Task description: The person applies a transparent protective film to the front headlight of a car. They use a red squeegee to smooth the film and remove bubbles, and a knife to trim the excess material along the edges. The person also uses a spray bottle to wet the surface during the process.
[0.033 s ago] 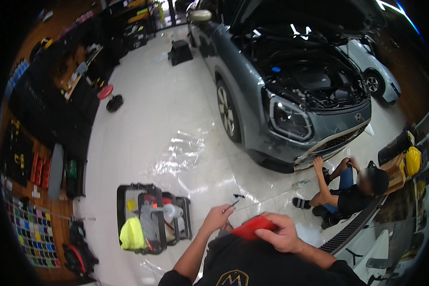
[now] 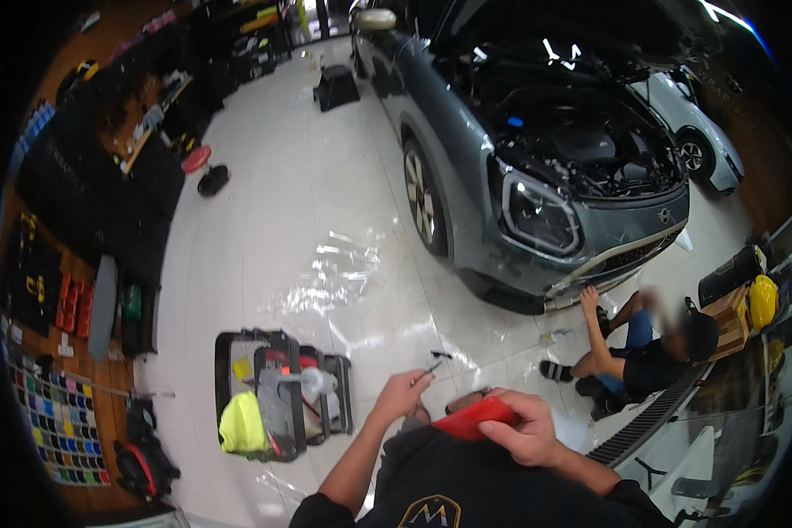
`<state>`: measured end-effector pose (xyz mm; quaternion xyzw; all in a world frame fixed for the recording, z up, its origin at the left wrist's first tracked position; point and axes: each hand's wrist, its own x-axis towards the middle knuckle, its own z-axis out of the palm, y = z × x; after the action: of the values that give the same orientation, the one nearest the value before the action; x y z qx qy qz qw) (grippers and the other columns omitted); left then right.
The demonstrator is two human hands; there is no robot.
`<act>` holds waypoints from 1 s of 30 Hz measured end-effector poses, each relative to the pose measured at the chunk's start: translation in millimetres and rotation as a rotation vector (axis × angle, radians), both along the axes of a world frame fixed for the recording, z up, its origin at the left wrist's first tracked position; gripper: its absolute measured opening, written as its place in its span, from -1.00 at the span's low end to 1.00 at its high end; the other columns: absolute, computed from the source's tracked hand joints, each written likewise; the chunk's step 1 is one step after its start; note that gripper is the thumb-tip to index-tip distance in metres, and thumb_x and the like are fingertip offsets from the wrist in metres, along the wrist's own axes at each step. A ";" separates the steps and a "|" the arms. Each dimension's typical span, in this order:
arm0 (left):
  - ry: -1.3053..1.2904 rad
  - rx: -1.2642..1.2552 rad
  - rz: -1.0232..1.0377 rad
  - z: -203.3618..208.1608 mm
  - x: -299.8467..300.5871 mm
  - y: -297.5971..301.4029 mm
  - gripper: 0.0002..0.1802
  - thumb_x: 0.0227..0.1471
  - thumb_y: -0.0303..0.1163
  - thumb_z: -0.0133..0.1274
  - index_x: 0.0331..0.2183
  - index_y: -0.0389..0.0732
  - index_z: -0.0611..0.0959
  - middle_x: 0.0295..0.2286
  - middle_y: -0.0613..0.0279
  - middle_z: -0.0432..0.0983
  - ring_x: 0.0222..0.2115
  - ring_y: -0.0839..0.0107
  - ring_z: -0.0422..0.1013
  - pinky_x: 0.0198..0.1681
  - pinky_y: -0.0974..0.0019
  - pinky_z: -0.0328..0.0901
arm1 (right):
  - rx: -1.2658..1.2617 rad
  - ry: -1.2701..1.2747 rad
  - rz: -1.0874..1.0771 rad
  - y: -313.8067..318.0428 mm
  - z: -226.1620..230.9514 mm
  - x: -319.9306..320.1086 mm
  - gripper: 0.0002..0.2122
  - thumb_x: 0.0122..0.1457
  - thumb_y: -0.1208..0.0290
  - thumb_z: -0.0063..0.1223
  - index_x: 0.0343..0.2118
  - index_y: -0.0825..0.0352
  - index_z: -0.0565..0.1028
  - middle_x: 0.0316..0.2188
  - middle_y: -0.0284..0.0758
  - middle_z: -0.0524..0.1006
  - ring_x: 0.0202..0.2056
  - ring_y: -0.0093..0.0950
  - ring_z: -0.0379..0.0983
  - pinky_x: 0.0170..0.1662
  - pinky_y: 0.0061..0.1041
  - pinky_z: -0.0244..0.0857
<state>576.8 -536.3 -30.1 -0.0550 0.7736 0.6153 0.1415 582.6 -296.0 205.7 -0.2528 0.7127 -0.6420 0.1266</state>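
Note:
Low in the middle, my left hand (image 2: 400, 394) is closed around a thin dark stick-like tool (image 2: 426, 371), pointing up and to the right. A small black piece (image 2: 441, 355) shows just past its tip; I cannot tell whether it belongs to the tool. My right hand (image 2: 526, 431) grips a flat red piece (image 2: 475, 418) in front of my dark shirt, thumb on top and fingers mostly hidden. To the left of my hands stands a black mesh-sided cart (image 2: 283, 387), with a bright yellow cloth (image 2: 245, 426) and a spray bottle (image 2: 315, 380).
A grey car (image 2: 466, 167) with its hood raised fills the upper right. At its front bumper sits a person (image 2: 647, 361), one hand on the bumper's lower edge. A round red-topped stool (image 2: 197, 159) and a black step (image 2: 336, 88) stand on the shiny floor (image 2: 264, 220).
The view has shifted slightly, so the cart sits a little higher and the car a little further right. Both hands keep hold of the same things.

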 end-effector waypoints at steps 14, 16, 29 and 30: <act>-0.241 -0.306 0.125 -45.8 5.9 13.2 -0.60 0.16 -0.16 0.14 -0.41 -0.38 0.65 -0.58 -0.05 0.52 -0.56 0.15 0.44 -0.40 0.16 0.32 | 0.046 -0.517 -0.067 43.0 -38.7 -38.6 -0.79 0.32 0.38 0.20 -0.17 0.46 0.57 -0.34 -0.43 0.56 -0.29 -0.67 0.41 -0.21 -0.59 0.29; -0.243 -0.283 0.153 -42.2 -6.2 24.2 -0.59 0.15 -0.16 0.13 -0.41 -0.39 0.66 -0.58 -0.06 0.53 -0.55 0.15 0.46 -0.39 0.14 0.33 | 0.002 -0.526 -0.054 55.8 -32.0 -51.6 -0.79 0.33 0.37 0.19 -0.16 0.44 0.57 -0.35 -0.46 0.55 -0.31 -0.69 0.40 -0.23 -0.61 0.28; -0.076 -0.416 0.394 -4.9 -38.3 64.8 -0.55 0.16 -0.10 0.13 -0.50 -0.35 0.68 -0.61 -0.14 0.56 -0.55 -0.06 0.53 -0.41 0.05 0.38 | -0.114 -0.708 -0.068 106.9 -85.3 -117.7 -0.76 0.33 0.36 0.17 -0.06 0.39 0.57 -0.31 -0.41 0.63 -0.38 -0.69 0.51 -0.38 -0.68 0.33; -0.061 -0.525 0.500 -11.7 -29.7 53.6 -0.53 0.17 -0.08 0.14 -0.50 -0.34 0.68 -0.60 -0.14 0.55 -0.55 -0.07 0.52 -0.42 0.01 0.35 | -0.110 -0.741 -0.041 110.0 -88.6 -120.4 -0.76 0.33 0.36 0.17 -0.06 0.40 0.56 -0.32 -0.41 0.63 -0.38 -0.68 0.51 -0.38 -0.68 0.33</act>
<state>547.1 -482.7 -41.9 -0.2952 0.8632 0.4095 -0.0094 462.2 -186.1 117.1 0.0046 0.5877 -0.7298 0.3494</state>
